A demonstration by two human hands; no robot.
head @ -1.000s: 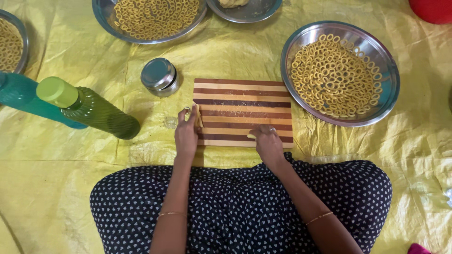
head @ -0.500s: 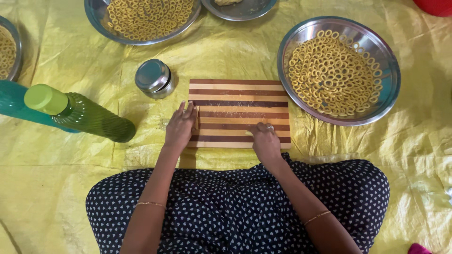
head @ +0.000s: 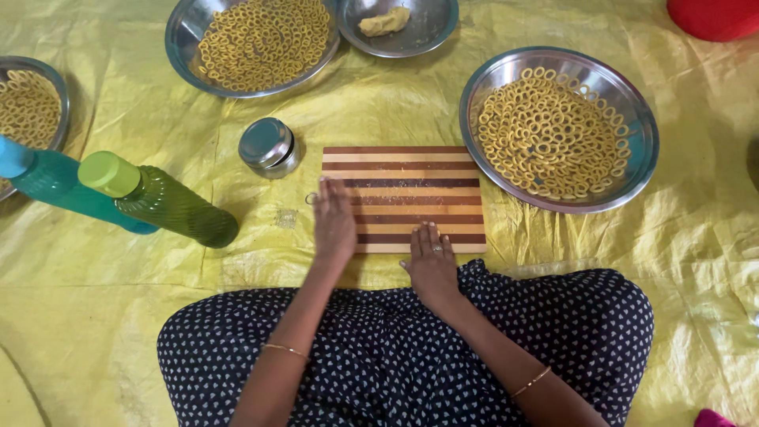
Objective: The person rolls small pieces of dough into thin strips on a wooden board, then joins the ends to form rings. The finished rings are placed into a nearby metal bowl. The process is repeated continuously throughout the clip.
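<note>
Basically both palms flat on striped cutting board (head: 411, 186), frame centre: left hand (head: 334, 224) fingers pressed together, right hand (head: 431, 257) fingers slightly spread.

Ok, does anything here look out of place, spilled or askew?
One thing: a single dough ring lies loose on the yellow sheet, just off the striped board by the left hand, outside the steel plates. Nothing looks spilled or damaged.

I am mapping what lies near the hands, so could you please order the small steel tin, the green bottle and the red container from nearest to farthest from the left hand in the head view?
From the left hand:
1. Small steel tin, just up-left beside the board.
2. Green bottle, lying farther left.
3. Red container, top right corner.
</note>
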